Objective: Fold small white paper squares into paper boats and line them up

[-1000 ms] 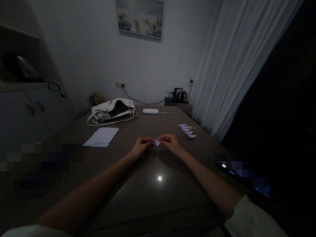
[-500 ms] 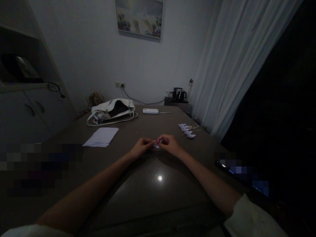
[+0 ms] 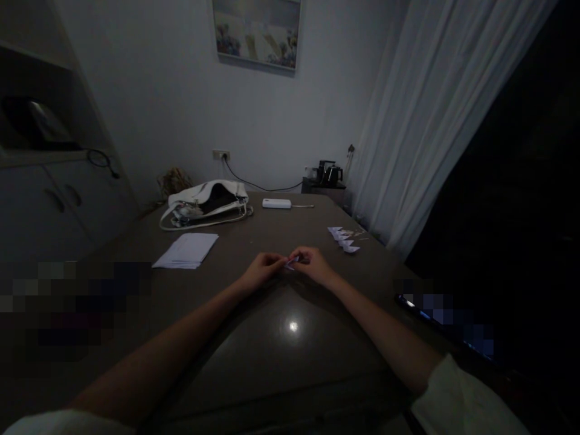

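Note:
My left hand (image 3: 261,269) and my right hand (image 3: 312,264) meet over the middle of the dark table (image 3: 272,338). Both pinch a small folded piece of white paper (image 3: 291,261) between their fingertips, just above the tabletop. Only a sliver of the paper shows between the fingers. A stack of white paper sheets (image 3: 186,251) lies to the left of my hands. Several small folded paper pieces (image 3: 343,238) lie in a loose row to the right, near the table's far right edge.
A white handbag (image 3: 206,204) lies open at the far left of the table, with a white power bank (image 3: 277,203) beside it. A dark kettle (image 3: 328,173) stands on a low stand by the curtain (image 3: 435,109). A lit phone (image 3: 446,326) lies at the right edge.
The paper piece has been folded smaller between my fingertips, and less of it shows now. My hands have stayed in the same spot, pressed closer together.

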Tool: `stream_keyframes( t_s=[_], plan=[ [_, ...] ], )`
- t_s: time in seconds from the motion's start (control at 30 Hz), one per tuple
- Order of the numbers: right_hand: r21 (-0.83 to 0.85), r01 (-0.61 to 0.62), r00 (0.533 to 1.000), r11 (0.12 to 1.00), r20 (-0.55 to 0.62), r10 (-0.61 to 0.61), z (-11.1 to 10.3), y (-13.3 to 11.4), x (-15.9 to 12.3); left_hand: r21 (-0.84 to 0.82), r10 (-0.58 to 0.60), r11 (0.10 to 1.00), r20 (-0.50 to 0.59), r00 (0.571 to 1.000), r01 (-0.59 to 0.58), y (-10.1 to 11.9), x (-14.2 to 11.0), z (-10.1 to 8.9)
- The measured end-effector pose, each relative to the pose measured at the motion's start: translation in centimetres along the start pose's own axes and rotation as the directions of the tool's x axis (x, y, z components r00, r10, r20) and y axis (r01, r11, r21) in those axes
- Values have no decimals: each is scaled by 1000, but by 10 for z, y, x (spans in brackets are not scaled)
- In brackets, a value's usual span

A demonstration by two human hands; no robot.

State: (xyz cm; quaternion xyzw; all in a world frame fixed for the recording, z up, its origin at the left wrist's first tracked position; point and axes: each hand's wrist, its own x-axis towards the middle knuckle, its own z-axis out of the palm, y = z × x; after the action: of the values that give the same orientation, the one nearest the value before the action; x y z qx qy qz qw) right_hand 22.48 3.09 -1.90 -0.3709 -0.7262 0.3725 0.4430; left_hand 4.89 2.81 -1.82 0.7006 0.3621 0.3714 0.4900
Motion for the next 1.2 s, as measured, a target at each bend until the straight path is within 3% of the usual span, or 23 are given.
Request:
stream_keyframes(
  t_s=[0.47,0.83,1.2],
  plan=[
    [42,10,997,999,-81,-6,3,0,-1,-29,21,999,3,1000,-21,-2,-1,1],
    [313,-141,988,939,-12,153,1,-13,-2,35,103,995,-171,980,-98,-2,-2,-1],
    [193,-85,995,977,-31,92,1,-8,-1,41,101,995,-171,980,-95,-4,-1,-1]
  ],
)
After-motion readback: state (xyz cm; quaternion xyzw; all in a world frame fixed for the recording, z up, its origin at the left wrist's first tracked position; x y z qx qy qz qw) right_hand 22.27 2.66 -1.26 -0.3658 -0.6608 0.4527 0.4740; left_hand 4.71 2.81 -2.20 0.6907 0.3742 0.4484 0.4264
